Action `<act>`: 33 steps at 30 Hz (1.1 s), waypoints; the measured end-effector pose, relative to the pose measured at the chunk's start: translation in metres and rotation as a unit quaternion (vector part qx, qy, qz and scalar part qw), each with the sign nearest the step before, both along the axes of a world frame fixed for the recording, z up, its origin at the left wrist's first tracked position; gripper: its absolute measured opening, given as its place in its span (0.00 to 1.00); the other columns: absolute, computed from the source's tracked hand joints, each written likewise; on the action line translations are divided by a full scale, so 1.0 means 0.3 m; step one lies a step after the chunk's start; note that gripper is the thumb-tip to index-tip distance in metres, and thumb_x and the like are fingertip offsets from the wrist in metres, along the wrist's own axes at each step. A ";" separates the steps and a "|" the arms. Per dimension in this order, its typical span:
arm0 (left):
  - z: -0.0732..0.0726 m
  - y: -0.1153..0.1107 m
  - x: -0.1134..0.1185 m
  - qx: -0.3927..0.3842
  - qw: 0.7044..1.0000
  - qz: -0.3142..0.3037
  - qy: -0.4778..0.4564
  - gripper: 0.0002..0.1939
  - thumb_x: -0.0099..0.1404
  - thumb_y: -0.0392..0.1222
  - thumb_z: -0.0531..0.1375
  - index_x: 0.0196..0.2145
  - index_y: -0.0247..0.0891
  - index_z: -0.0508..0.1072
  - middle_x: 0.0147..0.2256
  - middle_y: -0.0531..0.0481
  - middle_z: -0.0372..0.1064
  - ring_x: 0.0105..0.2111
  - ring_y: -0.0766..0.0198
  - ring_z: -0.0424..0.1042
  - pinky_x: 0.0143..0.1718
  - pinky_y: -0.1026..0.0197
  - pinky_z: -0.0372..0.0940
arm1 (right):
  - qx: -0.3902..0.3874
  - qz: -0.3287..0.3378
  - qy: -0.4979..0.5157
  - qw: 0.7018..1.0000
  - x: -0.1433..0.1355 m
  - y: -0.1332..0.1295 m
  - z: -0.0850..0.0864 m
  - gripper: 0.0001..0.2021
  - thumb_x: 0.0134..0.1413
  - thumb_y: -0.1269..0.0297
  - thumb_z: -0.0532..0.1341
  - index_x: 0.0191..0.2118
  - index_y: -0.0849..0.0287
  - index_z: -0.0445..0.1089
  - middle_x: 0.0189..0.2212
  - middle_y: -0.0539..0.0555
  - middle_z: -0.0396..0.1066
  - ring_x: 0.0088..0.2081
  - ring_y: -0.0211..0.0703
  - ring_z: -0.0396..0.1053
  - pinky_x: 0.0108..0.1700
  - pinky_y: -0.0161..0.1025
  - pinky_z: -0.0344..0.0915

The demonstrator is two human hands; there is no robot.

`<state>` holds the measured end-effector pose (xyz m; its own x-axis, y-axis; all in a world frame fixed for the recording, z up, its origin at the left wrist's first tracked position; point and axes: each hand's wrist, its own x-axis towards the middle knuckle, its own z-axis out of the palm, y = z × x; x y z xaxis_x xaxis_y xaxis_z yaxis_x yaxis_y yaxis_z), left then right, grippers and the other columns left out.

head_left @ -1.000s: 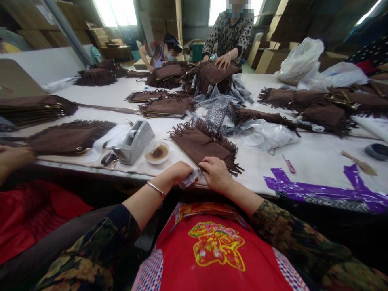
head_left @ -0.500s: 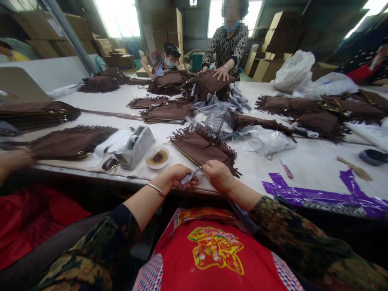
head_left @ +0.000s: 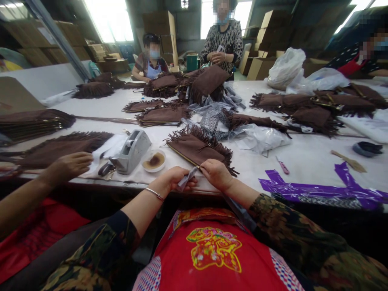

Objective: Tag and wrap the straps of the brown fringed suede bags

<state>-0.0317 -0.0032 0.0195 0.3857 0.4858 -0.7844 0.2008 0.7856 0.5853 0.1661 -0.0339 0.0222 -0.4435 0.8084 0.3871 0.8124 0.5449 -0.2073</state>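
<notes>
A brown fringed pouch (head_left: 197,148) lies on the white-covered table in front of me, its brass zipper along the edge nearest me. My right hand (head_left: 216,173) is closed at the zipper's near end, fingertips pinched on the zipper end. Just left of it, my left hand (head_left: 181,178) holds a greyish translucent strip (head_left: 187,180) between thumb and fingers, close to the table's front edge. The strip's upper tip reaches the zipper end.
Left of my hands are a shallow dish (head_left: 153,161), a grey tape dispenser (head_left: 132,151) and a co-worker's hand (head_left: 71,163). Purple tape (head_left: 318,190) and a pink cutter (head_left: 283,166) lie to the right. Piled pouches (head_left: 210,83) stand farther back, near two people.
The view has shifted slightly. The co-worker's hand at left has reached in toward the dispenser. Across the table, the standing person has lifted their hands off the pile. My hands keep their grip.
</notes>
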 end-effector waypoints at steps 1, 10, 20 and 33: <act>-0.005 -0.003 -0.004 0.007 1.000 -0.005 0.005 0.10 0.60 0.40 0.60 0.26 0.30 0.75 0.22 0.44 0.73 0.18 0.66 0.70 0.20 0.66 0.66 | -0.001 0.001 0.006 1.000 -0.001 0.003 0.000 0.11 0.65 0.67 0.55 0.32 0.61 0.71 0.31 0.56 0.70 0.36 0.42 0.66 0.42 0.37 0.58; 0.004 -0.014 0.014 0.019 1.000 0.009 -0.023 0.20 0.66 0.53 0.55 0.32 0.30 0.73 0.27 0.43 0.73 0.22 0.63 0.71 0.23 0.63 0.67 | 0.001 -0.010 0.019 1.000 -0.009 0.002 -0.012 0.11 0.64 0.68 0.56 0.31 0.61 0.71 0.30 0.56 0.70 0.35 0.43 0.67 0.40 0.38 0.60; 0.060 -0.113 0.040 0.513 0.776 -0.107 0.350 0.40 0.51 0.48 0.68 0.58 0.31 0.60 0.52 0.34 0.63 0.53 0.49 0.66 0.55 0.52 0.61 | -0.016 -0.004 0.044 0.999 -0.011 0.009 -0.020 0.09 0.63 0.69 0.57 0.32 0.61 0.72 0.30 0.56 0.71 0.36 0.43 0.68 0.41 0.37 0.60; 0.090 -0.039 0.035 0.518 0.752 -0.214 0.348 0.07 0.58 0.38 0.57 0.29 0.37 0.75 0.27 0.48 0.73 0.29 0.61 0.69 0.32 0.62 0.59 | -0.005 -0.003 0.046 0.999 -0.001 0.014 -0.025 0.10 0.64 0.66 0.56 0.32 0.60 0.72 0.31 0.55 0.71 0.37 0.43 0.68 0.42 0.37 0.61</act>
